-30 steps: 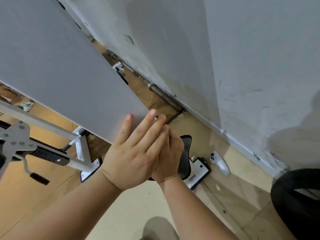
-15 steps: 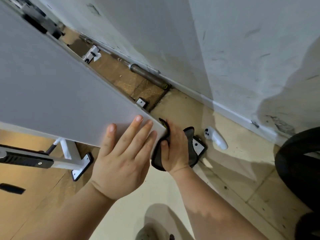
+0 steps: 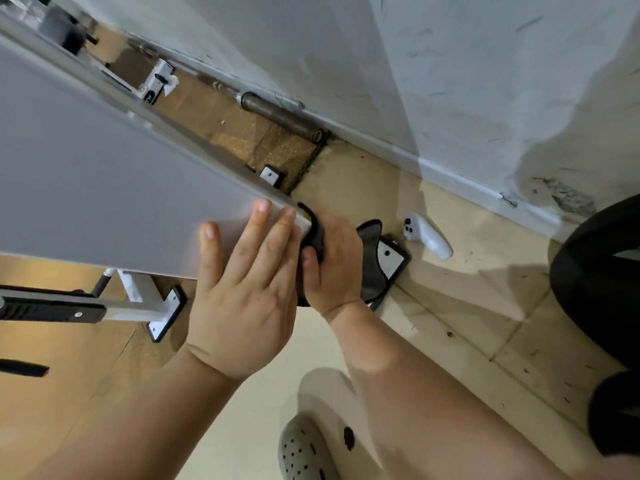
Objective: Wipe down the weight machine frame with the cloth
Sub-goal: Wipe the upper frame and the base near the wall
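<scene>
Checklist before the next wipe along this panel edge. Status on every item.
1. Cloth secure in right hand grip: ok, fingers curl round it.
2. Cloth touching the grey panel: ok, wrapped over its lower corner edge.
3. Left hand bracing the panel: ok, flat, fingers straight.
4. Left hand clear of the wipe path: not ok, it lies right beside the cloth.
5. White controller clear of the shoe: ok, well apart.
6. Panel's back face clean: cannot tell, hidden.
</scene>
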